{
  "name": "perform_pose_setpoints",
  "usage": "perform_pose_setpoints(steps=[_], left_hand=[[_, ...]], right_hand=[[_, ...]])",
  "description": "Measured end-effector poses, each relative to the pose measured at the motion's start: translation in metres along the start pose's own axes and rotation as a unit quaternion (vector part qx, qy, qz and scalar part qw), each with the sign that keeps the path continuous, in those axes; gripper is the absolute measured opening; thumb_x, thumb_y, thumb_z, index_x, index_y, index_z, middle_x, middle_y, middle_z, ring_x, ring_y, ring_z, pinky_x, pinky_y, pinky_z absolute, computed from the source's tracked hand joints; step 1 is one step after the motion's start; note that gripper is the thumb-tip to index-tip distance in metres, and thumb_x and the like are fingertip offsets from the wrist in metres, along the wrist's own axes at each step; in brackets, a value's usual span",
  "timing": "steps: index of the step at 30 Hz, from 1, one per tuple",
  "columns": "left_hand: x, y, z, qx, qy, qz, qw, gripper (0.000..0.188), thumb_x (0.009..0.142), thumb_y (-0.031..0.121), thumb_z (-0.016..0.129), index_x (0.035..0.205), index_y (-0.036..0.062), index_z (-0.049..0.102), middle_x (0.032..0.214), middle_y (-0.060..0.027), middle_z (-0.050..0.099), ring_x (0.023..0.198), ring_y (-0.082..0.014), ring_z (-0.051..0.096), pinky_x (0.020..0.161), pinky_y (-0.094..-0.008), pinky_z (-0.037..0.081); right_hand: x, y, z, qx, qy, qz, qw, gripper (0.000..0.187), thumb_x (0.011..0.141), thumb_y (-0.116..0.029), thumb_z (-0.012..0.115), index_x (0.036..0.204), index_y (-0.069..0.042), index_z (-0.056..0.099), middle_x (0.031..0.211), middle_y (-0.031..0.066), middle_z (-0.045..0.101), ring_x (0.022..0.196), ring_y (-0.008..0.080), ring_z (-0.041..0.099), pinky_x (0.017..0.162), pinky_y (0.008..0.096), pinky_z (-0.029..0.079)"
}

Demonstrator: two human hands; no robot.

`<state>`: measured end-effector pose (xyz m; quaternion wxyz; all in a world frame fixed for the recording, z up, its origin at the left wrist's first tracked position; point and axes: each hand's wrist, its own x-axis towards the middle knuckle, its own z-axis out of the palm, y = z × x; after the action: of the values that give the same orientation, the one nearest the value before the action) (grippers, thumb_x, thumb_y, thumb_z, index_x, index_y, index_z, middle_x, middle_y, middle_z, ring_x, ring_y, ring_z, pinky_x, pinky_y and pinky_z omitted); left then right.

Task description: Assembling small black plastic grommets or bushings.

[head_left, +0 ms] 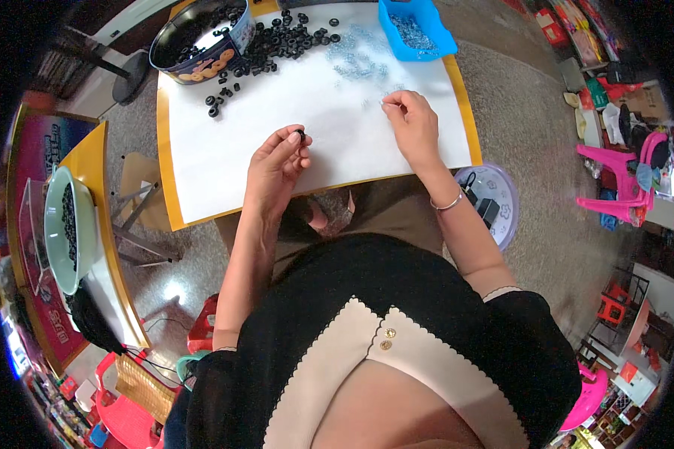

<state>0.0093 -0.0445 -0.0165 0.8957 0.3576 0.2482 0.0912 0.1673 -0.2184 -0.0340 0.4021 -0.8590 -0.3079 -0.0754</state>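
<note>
Between the thumb and fingers of my left hand [278, 161] is a small round black part [300, 135], held above the white table [225, 165]. My right hand [413, 127] pinches a tiny clear piece [383, 103] near the scattered clear bluish pieces [358, 60]. At the far right of the table, a blue tray [419, 51] holds more of those clear pieces. Loose black parts [288, 37] lie heaped at the far side, with a few [214, 105] apart on the left. A round tin [202, 69] with more black parts stands at the far left.
Left of me, a pale green basin [82, 232] of dark pieces sits on another table. A purple-rimmed bin [506, 206] stands by the table's right near corner. A red chair [120, 408] is at lower left; pink stools [618, 179] stand far right.
</note>
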Motion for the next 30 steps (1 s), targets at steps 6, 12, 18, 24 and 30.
perform_pose_setpoints(steps=[6,12,18,24,30], left_hand=[[0.001,-0.003,0.007,0.009,-0.007,-0.005,1.0,0.021,0.085,0.008,0.058,0.103,-0.0015,0.055,0.088,-0.0082,0.058,0.07,-0.0114,0.055,0.063,-0.0214,0.048],[0.001,-0.005,0.018,-0.02,-0.046,-0.038,0.998,0.025,0.085,0.009,0.059,0.106,-0.0022,0.056,0.09,-0.009,0.059,0.072,-0.011,0.056,0.065,-0.0209,0.049],[-0.001,-0.005,0.013,-0.027,-0.058,-0.037,0.997,0.025,0.084,0.007,0.059,0.107,-0.0027,0.055,0.091,-0.0087,0.06,0.076,-0.012,0.058,0.07,-0.0215,0.051],[-0.002,-0.004,0.006,-0.028,-0.039,-0.017,0.999,0.028,0.083,0.007,0.06,0.109,-0.001,0.055,0.088,-0.0073,0.059,0.071,-0.0117,0.057,0.066,-0.0219,0.05],[-0.016,0.003,0.022,0.217,-0.037,0.155,0.963,0.015,0.083,0.008,0.059,0.096,0.0014,0.063,0.083,-0.0034,0.057,0.068,-0.0074,0.054,0.058,-0.0208,0.047]], right_hand=[[0.0,-0.029,-0.011,0.349,-0.151,0.193,0.904,0.01,0.081,-0.01,0.059,0.087,-0.002,0.062,0.081,-0.0001,0.061,0.069,0.0055,0.049,0.063,0.0212,0.04],[-0.007,-0.06,-0.009,0.472,-0.238,0.198,0.826,0.013,0.08,-0.008,0.059,0.09,0.0,0.062,0.075,0.0007,0.06,0.067,0.0052,0.048,0.062,0.0191,0.039],[-0.011,-0.075,-0.006,0.368,-0.213,0.117,0.897,0.012,0.083,-0.009,0.057,0.089,0.0,0.061,0.079,0.0015,0.06,0.071,0.0055,0.049,0.065,0.0195,0.041],[-0.007,-0.082,-0.014,0.415,-0.245,0.13,0.866,0.012,0.082,-0.01,0.057,0.09,0.0,0.061,0.078,0.0018,0.06,0.07,0.0062,0.049,0.063,0.0194,0.04],[-0.01,-0.085,-0.009,0.485,-0.274,0.222,0.8,0.015,0.082,-0.014,0.057,0.09,-0.001,0.061,0.077,0.0009,0.059,0.067,0.0066,0.048,0.061,0.0198,0.039]])
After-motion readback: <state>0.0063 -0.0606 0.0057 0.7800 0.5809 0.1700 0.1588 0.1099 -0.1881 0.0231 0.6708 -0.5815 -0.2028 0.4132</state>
